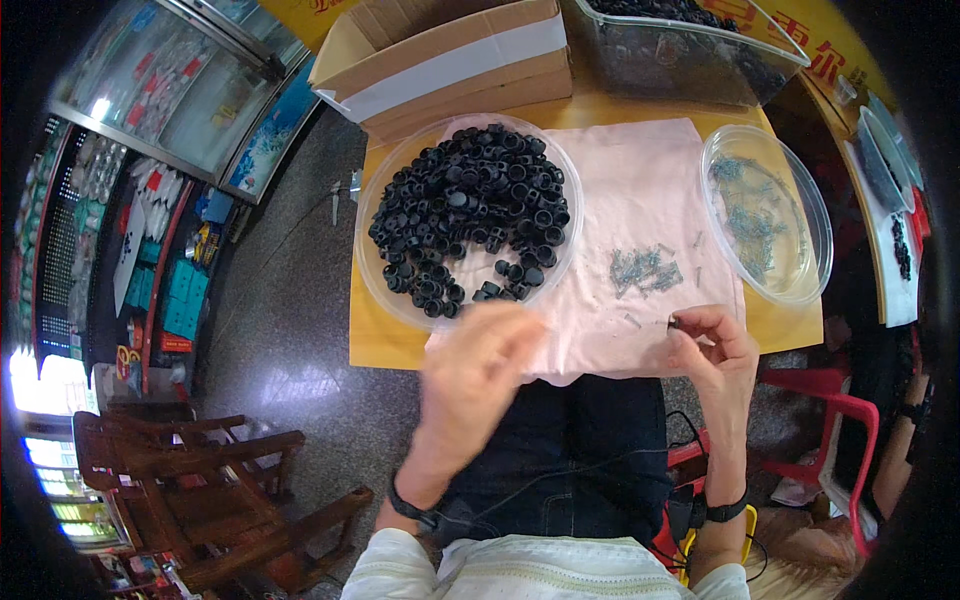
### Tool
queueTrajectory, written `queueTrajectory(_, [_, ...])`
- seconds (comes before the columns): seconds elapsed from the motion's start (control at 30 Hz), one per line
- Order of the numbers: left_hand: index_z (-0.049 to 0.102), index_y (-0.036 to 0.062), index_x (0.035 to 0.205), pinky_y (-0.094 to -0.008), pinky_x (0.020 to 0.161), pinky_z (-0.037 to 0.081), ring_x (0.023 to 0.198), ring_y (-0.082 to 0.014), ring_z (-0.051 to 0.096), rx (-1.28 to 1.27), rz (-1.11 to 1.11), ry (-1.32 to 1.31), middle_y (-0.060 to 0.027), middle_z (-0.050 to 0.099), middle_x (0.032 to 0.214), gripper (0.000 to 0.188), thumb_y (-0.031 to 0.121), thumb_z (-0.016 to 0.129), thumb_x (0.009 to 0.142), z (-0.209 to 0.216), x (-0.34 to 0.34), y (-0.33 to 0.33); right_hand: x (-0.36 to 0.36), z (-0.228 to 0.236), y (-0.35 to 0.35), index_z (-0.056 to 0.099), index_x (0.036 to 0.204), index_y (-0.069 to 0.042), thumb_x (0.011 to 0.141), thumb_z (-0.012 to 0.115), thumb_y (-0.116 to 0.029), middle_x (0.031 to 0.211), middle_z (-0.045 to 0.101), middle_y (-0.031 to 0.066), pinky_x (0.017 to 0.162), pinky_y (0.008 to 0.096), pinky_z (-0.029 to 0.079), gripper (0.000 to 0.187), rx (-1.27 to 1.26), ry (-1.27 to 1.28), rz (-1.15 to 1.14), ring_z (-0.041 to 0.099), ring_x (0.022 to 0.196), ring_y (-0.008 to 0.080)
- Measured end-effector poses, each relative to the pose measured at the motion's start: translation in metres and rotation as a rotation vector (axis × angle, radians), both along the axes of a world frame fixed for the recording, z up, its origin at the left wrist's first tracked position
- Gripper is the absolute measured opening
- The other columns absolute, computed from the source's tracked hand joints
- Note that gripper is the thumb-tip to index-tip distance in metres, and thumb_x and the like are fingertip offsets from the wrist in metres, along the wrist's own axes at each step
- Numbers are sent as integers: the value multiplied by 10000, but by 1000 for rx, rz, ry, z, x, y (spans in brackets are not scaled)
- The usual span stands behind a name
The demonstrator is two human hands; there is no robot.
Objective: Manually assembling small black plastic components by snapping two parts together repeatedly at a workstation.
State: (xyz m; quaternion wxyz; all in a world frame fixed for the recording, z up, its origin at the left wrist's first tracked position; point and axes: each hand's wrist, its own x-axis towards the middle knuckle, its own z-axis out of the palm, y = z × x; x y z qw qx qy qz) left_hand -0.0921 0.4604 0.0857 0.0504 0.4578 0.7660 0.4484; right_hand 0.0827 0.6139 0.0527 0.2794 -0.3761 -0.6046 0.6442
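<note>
The right hand [728, 362] pinches one small dark piece [673, 322], mostly covered, between nearly closed fingers. The left hand [470, 380] is curled and blurred; I cannot tell what its fingers hold. Just beyond the right fingers, thin metal pins [645, 270], too jumbled to count, lie on one creased pink cloth [640, 170]. Beyond the left fingers, one clear round tub [475, 268] holds countless hollow black plastic caps [462, 190]. Farthest, past both, stand one cardboard box [460, 78] and one clear bin [690, 72], cut off above.
</note>
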Motion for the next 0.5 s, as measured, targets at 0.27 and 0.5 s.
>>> queueTrajectory(0.27, [648,18,866,-342,661,466,749,-258,609,-280,269,275,-90,601,847,104,66,647,773,-4,-71,7,-1,-5,5,607,962,25,788,650,29,871,623,18,665,174,465,179,-47,63,17,572,750,53])
queueTrajectory(0.5, [627,-5,848,-313,647,468,772,-214,619,-280,220,201,-88,597,875,90,35,645,769,2,-70,10,0,-7,4,607,951,13,788,654,12,869,615,8,668,175,454,170,-5,70,32,562,765,54])
